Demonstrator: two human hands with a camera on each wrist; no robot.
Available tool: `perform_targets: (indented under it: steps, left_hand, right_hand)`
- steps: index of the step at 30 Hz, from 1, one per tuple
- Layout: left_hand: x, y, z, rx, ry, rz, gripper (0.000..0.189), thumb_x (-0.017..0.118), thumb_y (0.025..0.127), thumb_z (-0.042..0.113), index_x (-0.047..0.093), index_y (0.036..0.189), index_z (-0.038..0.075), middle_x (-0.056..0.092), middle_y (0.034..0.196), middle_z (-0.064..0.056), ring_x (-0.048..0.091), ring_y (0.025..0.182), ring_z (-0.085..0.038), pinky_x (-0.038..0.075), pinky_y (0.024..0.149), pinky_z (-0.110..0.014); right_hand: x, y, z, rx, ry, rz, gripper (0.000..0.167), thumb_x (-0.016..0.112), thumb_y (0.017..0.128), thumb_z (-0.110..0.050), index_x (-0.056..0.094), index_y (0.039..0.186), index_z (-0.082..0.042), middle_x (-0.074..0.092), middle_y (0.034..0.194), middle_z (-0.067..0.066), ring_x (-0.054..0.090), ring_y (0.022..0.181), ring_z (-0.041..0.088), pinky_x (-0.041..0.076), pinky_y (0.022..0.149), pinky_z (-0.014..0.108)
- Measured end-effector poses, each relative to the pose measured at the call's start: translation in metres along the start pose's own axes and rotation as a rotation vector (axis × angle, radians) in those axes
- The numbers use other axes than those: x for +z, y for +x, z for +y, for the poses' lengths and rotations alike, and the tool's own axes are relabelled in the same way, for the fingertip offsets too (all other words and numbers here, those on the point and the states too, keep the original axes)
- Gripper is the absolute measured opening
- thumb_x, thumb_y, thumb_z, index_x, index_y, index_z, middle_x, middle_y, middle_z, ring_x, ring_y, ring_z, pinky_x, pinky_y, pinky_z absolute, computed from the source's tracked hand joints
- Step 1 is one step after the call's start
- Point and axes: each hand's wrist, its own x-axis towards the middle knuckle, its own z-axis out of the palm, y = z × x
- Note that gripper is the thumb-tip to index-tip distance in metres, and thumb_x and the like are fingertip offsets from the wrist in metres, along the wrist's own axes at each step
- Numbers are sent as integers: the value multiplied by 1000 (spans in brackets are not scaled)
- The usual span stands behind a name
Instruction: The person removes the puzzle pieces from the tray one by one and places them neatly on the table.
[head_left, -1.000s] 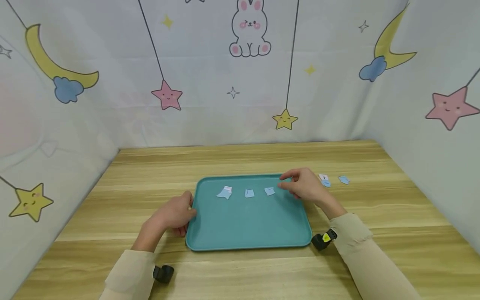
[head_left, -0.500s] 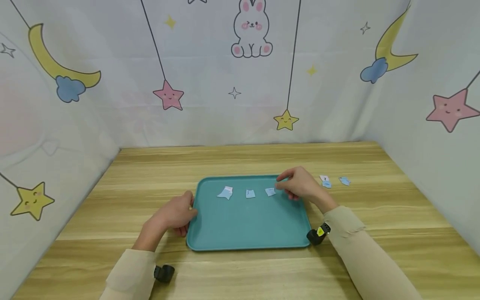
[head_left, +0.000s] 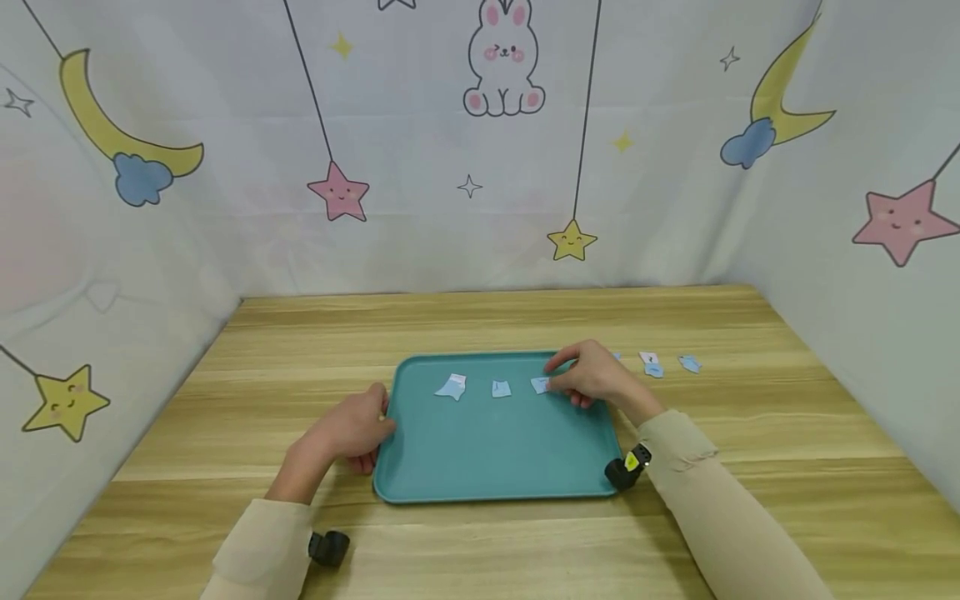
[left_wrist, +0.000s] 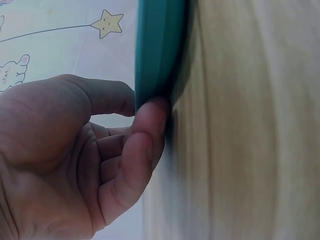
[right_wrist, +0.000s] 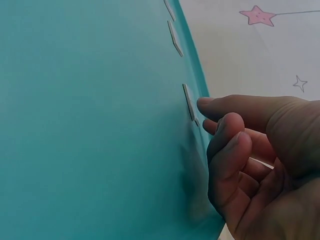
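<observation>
My left hand [head_left: 356, 427] grips the left rim of a teal tray [head_left: 495, 458], with fingertips tucked under the rim in the left wrist view. Along the far half of the tray lie small flat light-blue puzzle-like pieces: a larger one with a pinkish-white corner [head_left: 452, 387], a squarish middle piece [head_left: 501, 389] and a right piece [head_left: 538, 385]. Over the tray's right side, my right hand [head_left: 591, 373] has its thumb at the edge of the right piece [right_wrist: 188, 102], partly covering it from above. Its other fingers are loosely bent; whether the thumb touches the piece is unclear.
On the wooden table [head_left: 750, 433], right of the tray, lie a white-and-blue piece [head_left: 652, 365] and a blue piece [head_left: 689, 363]. A bit of another blue piece [head_left: 617, 356] shows behind my right hand. A printed cloth [head_left: 420, 242] hangs behind the table.
My right hand has moved left across the tray to the right piece, uncovering a bit of blue behind it. My left hand keeps its hold on the rim.
</observation>
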Motion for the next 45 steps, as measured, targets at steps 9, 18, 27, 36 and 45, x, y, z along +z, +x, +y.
perform_targets:
  steps: [9, 18, 27, 36, 45]
  left_hand:
    - [1, 0, 1, -6, -2, -9, 6, 51, 102, 6, 48, 106, 2, 62, 61, -14, 62, 45, -20, 55, 43, -32]
    - [1, -2, 3, -13, -10, -10, 6, 51, 102, 7, 48, 106, 2, 62, 61, -14, 62, 45, -20, 55, 44, -32]
    - [2, -2, 3, -15, -4, -9, 8, 51, 103, 7, 49, 109, 1, 63, 61, -14, 62, 45, -20, 56, 44, -32]
    - [1, 1, 3, 3, -8, -7, 8, 50, 103, 6, 49, 108, 0, 63, 59, -13, 62, 44, -18, 56, 44, -32]
    - [1, 0, 3, 0, -8, -6, 8, 52, 104, 6, 49, 108, 0, 63, 59, -14, 62, 44, -18, 56, 44, -32]
  right_hand:
    - [0, 0, 0, 26, -27, -6, 27, 80, 91, -8, 75, 117, -4, 58, 57, 3, 55, 47, 11, 50, 46, 25]
    - [3, 0, 1, 24, -35, -10, 22, 80, 92, -7, 75, 112, -5, 58, 57, 2, 54, 47, 12, 49, 46, 25]
    - [4, -2, 2, -38, -53, -11, 19, 78, 92, -7, 74, 109, -1, 57, 59, 2, 54, 47, 12, 48, 46, 25]
    - [2, -4, 4, -93, -69, -20, 20, 78, 91, -8, 74, 109, -1, 57, 58, 3, 54, 45, 12, 48, 46, 26]
    - [2, -5, 7, -136, -85, -44, 19, 77, 94, -10, 73, 110, 0, 58, 58, 3, 54, 45, 12, 48, 45, 26]
